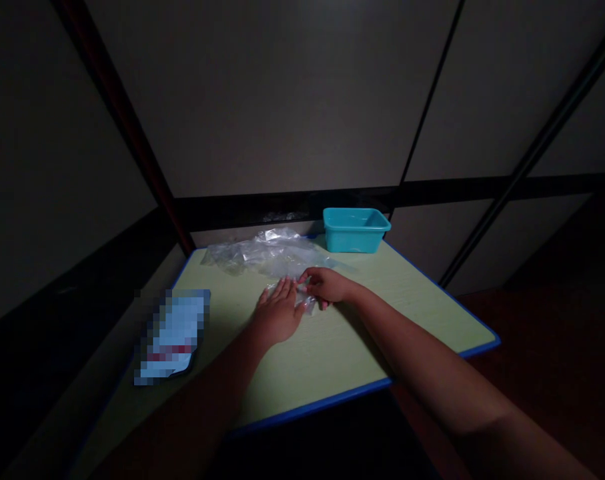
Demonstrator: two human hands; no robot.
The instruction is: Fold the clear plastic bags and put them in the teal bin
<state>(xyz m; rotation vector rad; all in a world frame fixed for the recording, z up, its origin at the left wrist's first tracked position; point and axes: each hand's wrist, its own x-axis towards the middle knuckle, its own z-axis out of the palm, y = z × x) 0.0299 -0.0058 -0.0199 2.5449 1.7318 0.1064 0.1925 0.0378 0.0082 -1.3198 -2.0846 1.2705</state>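
My left hand (279, 313) lies flat near the table's middle, fingers stretched forward over a small clear plastic bag (309, 305). Just to its right, my right hand (327, 285) is closed, thumb and fingers pinching the plastic near my left fingertips. Part of the small bag is hidden beneath both hands. Behind them spreads a crumpled heap of clear plastic bags (252, 252), its near edge close to my fingertips.
A turquoise plastic basket (355, 240) stands at the table's back right. At the left edge lies a phone-like device (175, 333) with a lit, blurred screen. The pale green table (327, 360) has a blue rim and stands against dark panelled doors (282, 100).
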